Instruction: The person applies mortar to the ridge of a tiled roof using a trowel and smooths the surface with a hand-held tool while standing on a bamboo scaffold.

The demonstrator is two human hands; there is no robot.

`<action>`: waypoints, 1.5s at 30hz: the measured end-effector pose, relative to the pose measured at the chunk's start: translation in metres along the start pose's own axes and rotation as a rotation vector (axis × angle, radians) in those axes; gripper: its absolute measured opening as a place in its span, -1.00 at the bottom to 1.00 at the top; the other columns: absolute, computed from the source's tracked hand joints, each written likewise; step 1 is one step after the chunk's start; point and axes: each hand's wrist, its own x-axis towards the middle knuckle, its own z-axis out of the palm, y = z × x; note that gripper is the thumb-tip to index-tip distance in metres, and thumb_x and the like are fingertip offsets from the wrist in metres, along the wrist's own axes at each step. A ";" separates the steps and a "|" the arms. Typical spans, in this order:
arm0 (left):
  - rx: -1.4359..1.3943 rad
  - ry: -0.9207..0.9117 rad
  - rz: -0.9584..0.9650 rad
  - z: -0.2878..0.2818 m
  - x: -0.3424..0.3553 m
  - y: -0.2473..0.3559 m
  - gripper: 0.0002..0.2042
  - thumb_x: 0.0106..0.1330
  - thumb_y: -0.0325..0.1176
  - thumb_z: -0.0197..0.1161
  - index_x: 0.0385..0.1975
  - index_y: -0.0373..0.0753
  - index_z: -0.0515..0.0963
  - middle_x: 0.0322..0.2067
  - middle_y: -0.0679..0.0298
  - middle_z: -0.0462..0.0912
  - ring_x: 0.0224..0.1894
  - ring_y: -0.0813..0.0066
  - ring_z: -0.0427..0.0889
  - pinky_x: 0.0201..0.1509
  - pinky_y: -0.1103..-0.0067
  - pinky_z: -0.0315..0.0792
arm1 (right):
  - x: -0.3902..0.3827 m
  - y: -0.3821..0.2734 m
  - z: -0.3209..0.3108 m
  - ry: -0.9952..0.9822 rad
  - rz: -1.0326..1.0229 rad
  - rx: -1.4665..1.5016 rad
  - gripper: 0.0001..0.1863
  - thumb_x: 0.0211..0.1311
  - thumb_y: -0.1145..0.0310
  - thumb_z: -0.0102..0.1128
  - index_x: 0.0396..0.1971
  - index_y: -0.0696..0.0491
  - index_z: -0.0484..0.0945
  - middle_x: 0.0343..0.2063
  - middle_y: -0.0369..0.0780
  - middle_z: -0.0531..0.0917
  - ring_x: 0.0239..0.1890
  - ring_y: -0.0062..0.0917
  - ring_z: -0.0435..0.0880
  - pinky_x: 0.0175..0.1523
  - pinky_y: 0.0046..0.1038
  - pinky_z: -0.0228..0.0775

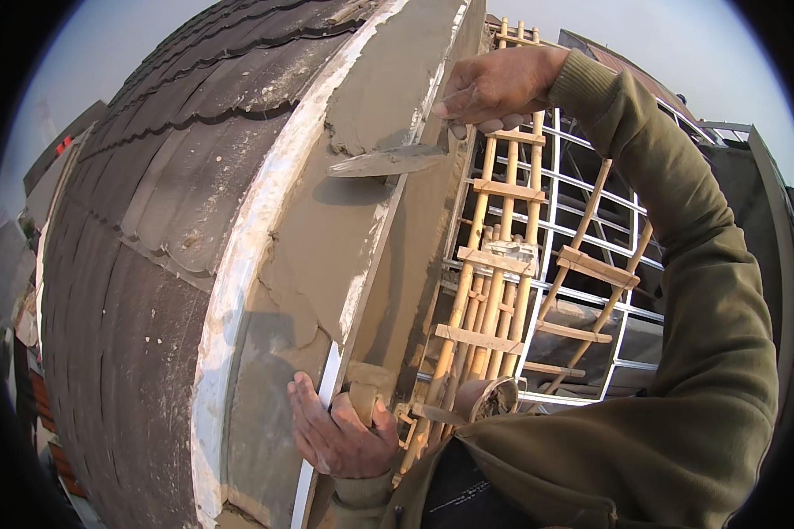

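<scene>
My right hand [500, 91] is closed around a trowel, its handle hidden in the fingers. The mortar-smeared trowel blade [386, 162] lies across the wet grey mortar [384, 84] on top of the wall. A long, pale straightedge [329, 375] runs along the wall's edge, its upper length smeared with mortar. Lower down, my left hand [342, 432] grips this straightedge, with fingers on both sides of it. Beside the fingers is a mortar-coated block [370, 385]; I cannot tell whether the hand touches it.
Dark roof tiles [176, 203] slope away at the left, bordered by a white-splashed strip [238, 282]. A bamboo ladder-like scaffold [501, 263] with wooden rungs stands right of the wall. A bucket [490, 401] of mortar is near my body. Beyond lies a pale metal frame [622, 326].
</scene>
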 end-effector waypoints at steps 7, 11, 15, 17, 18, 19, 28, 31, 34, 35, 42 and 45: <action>-0.070 0.029 0.010 0.006 0.003 -0.001 -0.56 0.52 0.05 -0.05 -0.19 -0.28 0.49 0.32 -0.15 0.46 0.34 -0.18 0.48 0.24 0.04 0.40 | 0.097 0.061 -0.073 0.518 0.196 0.026 -0.47 0.60 -0.01 -0.05 -0.36 0.14 0.62 -0.73 -0.37 0.42 -0.81 -0.71 0.29 -0.76 -0.53 0.13; -0.055 0.015 0.001 0.005 0.002 -0.001 -0.55 0.52 0.04 -0.06 -0.20 -0.30 0.48 0.32 -0.15 0.45 0.33 -0.19 0.48 0.22 0.05 0.41 | 0.114 0.046 -0.074 0.342 0.231 0.014 -0.48 0.57 -0.03 -0.01 -0.36 0.14 0.62 -0.72 -0.35 0.42 -0.80 -0.69 0.29 -0.73 -0.49 0.14; -0.036 -0.005 -0.021 0.000 -0.004 -0.002 -0.56 0.53 0.05 -0.06 -0.21 -0.29 0.46 0.33 -0.15 0.45 0.33 -0.19 0.48 0.21 0.05 0.42 | 0.087 0.004 -0.029 0.100 0.065 0.047 -0.46 0.59 -0.04 -0.04 -0.37 0.13 0.62 -0.74 -0.38 0.41 -0.79 -0.74 0.29 -0.72 -0.51 0.20; -0.045 -0.001 -0.015 0.001 -0.002 0.000 -0.56 0.53 0.06 -0.07 -0.20 -0.28 0.45 0.33 -0.15 0.45 0.33 -0.19 0.48 0.20 0.05 0.42 | 0.056 0.000 -0.015 0.005 0.023 0.040 -0.46 0.61 -0.03 -0.06 -0.39 0.12 0.61 -0.75 -0.40 0.40 -0.79 -0.76 0.27 -0.73 -0.55 0.21; -0.035 0.000 -0.020 0.000 -0.003 -0.001 -0.56 0.53 0.06 -0.07 -0.20 -0.27 0.45 0.33 -0.15 0.45 0.33 -0.18 0.49 0.20 0.05 0.42 | 0.054 0.011 -0.016 -0.032 -0.031 0.024 -0.47 0.62 -0.02 -0.07 -0.39 0.11 0.61 -0.75 -0.40 0.41 -0.80 -0.78 0.28 -0.74 -0.57 0.21; -0.026 -0.001 -0.024 0.000 -0.005 -0.001 -0.55 0.53 0.07 -0.07 -0.20 -0.26 0.45 0.33 -0.15 0.45 0.33 -0.18 0.49 0.20 0.05 0.42 | 0.052 0.028 -0.019 -0.071 -0.088 0.009 -0.47 0.63 -0.02 -0.08 -0.40 0.10 0.60 -0.76 -0.41 0.41 -0.80 -0.80 0.29 -0.74 -0.60 0.21; -0.071 0.039 -0.010 0.009 0.003 0.001 -0.56 0.54 0.08 -0.09 -0.19 -0.24 0.44 0.32 -0.14 0.47 0.33 -0.19 0.50 0.20 0.05 0.41 | 0.062 0.140 -0.092 0.390 -0.011 0.255 -0.62 0.62 0.14 -0.06 -0.23 0.09 0.65 -0.61 -0.38 0.51 -0.63 -0.71 0.43 -0.57 -0.50 0.34; -0.061 0.026 -0.003 0.009 0.003 0.001 -0.57 0.54 0.06 -0.08 -0.20 -0.24 0.44 0.31 -0.15 0.47 0.32 -0.19 0.51 0.20 0.05 0.41 | 0.068 0.119 -0.089 0.206 0.151 0.297 -0.70 0.57 0.24 0.03 -0.17 0.12 0.68 -0.48 -0.30 0.61 -0.47 -0.57 0.56 -0.37 -0.35 0.46; -0.006 0.005 -0.033 0.000 -0.007 -0.002 -0.58 0.53 0.05 -0.06 -0.21 -0.25 0.44 0.32 -0.16 0.47 0.32 -0.19 0.50 0.20 0.06 0.41 | 0.047 0.023 -0.032 0.171 0.181 0.115 -0.56 0.63 0.11 -0.06 -0.32 0.13 0.63 -0.68 -0.37 0.51 -0.73 -0.72 0.41 -0.65 -0.57 0.33; -0.012 0.011 -0.030 0.000 -0.006 -0.002 -0.58 0.52 0.04 -0.06 -0.21 -0.26 0.45 0.32 -0.15 0.47 0.33 -0.19 0.50 0.21 0.06 0.41 | 0.031 0.008 -0.020 0.225 0.152 0.007 -0.47 0.66 0.04 -0.13 -0.39 0.12 0.60 -0.79 -0.42 0.44 -0.88 -0.82 0.32 -0.81 -0.70 0.25; -0.050 0.016 -0.031 0.005 -0.002 0.000 -0.57 0.54 0.05 -0.06 -0.20 -0.27 0.48 0.33 -0.13 0.46 0.33 -0.18 0.49 0.20 0.09 0.42 | 0.006 0.007 0.042 0.100 -0.210 0.032 -0.45 0.61 -0.01 -0.09 -0.27 0.20 0.65 -0.66 -0.27 0.54 -0.67 -0.61 0.51 -0.56 -0.47 0.41; -0.041 0.026 -0.028 0.007 -0.001 0.000 -0.54 0.55 0.07 -0.08 -0.19 -0.28 0.49 0.32 -0.12 0.47 0.32 -0.17 0.50 0.19 0.09 0.43 | 0.015 -0.002 0.076 0.317 -0.378 -0.168 -0.50 0.62 0.11 -0.05 -0.25 0.28 0.62 -0.57 -0.06 0.61 -0.54 -0.25 0.64 -0.31 -0.23 0.55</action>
